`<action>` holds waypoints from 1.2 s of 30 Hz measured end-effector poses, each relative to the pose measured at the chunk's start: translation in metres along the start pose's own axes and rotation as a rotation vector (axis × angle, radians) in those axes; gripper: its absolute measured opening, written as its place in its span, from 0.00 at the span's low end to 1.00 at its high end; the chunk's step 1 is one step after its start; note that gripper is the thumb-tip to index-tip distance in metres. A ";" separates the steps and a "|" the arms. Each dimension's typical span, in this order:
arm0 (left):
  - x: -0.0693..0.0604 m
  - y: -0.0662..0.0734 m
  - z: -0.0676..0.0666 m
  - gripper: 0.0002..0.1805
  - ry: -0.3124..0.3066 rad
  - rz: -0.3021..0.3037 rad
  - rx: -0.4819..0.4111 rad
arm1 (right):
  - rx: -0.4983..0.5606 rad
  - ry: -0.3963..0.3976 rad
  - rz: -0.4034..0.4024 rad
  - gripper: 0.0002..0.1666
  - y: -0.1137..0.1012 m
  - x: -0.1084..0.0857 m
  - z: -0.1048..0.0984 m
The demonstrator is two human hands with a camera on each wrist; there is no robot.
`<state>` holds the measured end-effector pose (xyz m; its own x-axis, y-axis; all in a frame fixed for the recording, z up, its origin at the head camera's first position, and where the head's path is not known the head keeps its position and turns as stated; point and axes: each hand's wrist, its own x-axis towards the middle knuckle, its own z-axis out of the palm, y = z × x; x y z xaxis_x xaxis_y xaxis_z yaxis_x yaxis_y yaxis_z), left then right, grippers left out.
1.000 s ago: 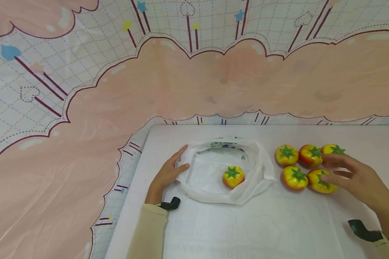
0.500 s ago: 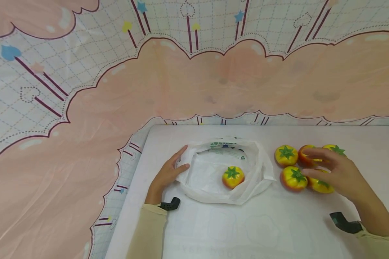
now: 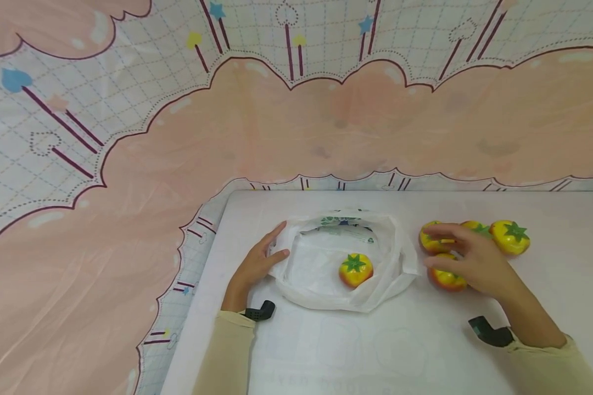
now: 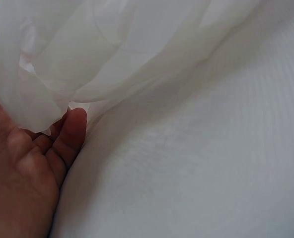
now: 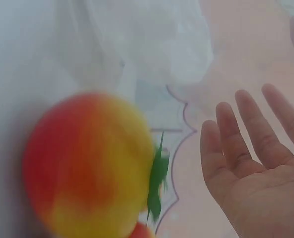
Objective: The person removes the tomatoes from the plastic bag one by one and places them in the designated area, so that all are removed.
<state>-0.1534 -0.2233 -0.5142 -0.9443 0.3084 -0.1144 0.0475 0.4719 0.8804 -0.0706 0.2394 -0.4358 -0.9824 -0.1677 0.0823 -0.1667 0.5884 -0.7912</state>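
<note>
A white plastic bag (image 3: 316, 299) lies spread on the table with its mouth wide. Inside sits one glossy yellow-and-red tomato-like fruit (image 3: 356, 270) with a green star-shaped top. My left hand (image 3: 253, 264) rests against the bag's left side, thumb and index finger spread apart at the rim; in the left wrist view the plastic drapes over the fingers (image 4: 71, 131). My right hand (image 3: 479, 263) hovers over the similar fruits right of the bag, partly hiding them. Its fingers (image 5: 258, 126) look straight in the right wrist view, apart from a large fruit (image 5: 92, 163).
Several more such fruits, among them a rear right fruit (image 3: 510, 237), stand grouped on the white table (image 3: 365, 351). A patterned pink-and-white cloth (image 3: 326, 131) hangs behind and to the left. Black wrist cameras, such as the right camera (image 3: 489, 332), stick out from both sleeves.
My right hand has moved left across the fruits, uncovering the rear right one and now overlapping the ones nearest the bag. The left hand, the bag and the fruit inside have stayed put.
</note>
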 end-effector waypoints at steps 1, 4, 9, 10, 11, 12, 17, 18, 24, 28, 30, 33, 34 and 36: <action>0.000 0.000 0.000 0.39 0.001 0.000 0.001 | -0.001 -0.009 0.007 0.31 -0.003 0.002 0.003; 0.000 -0.001 0.000 0.39 -0.001 0.006 -0.003 | 0.014 -0.032 0.013 0.32 -0.012 0.006 0.011; 0.001 -0.001 0.000 0.39 -0.002 0.009 -0.005 | 0.051 -0.061 0.008 0.32 -0.027 0.012 0.022; 0.000 -0.001 0.000 0.39 -0.002 0.009 -0.003 | 0.058 -0.067 0.002 0.32 -0.030 0.013 0.024; 0.000 -0.001 0.000 0.39 -0.002 0.009 -0.001 | 0.067 -0.070 -0.006 0.32 -0.032 0.014 0.027; 0.000 0.000 0.000 0.39 -0.002 0.008 0.000 | 0.071 -0.075 -0.015 0.32 -0.035 0.016 0.029; 0.000 0.000 -0.001 0.39 -0.001 0.008 0.011 | 0.104 -0.094 -0.068 0.31 -0.042 0.023 0.042; 0.000 0.000 0.000 0.39 -0.001 0.007 0.013 | 0.108 -0.098 -0.075 0.31 -0.044 0.024 0.045; 0.000 0.001 0.000 0.39 -0.003 0.003 0.013 | 0.138 -0.113 -0.126 0.32 -0.048 0.031 0.063; 0.000 0.001 0.000 0.39 -0.002 0.000 0.019 | 0.155 -0.125 -0.114 0.33 -0.048 0.034 0.073; 0.000 0.001 0.000 0.39 -0.004 -0.001 0.023 | 0.160 -0.134 -0.095 0.34 -0.049 0.035 0.077; 0.000 0.000 0.000 0.39 -0.003 -0.003 0.028 | 0.154 -0.160 -0.060 0.35 -0.050 0.036 0.082; 0.000 0.000 0.000 0.39 -0.003 -0.005 0.028 | 0.153 -0.169 -0.053 0.36 -0.050 0.037 0.083; 0.000 0.000 -0.001 0.39 -0.003 -0.005 0.028 | 0.153 -0.183 -0.043 0.36 -0.049 0.038 0.086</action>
<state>-0.1541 -0.2238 -0.5144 -0.9437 0.3084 -0.1197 0.0523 0.4965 0.8665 -0.0925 0.1362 -0.4457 -0.9409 -0.3383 0.0178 -0.1796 0.4535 -0.8730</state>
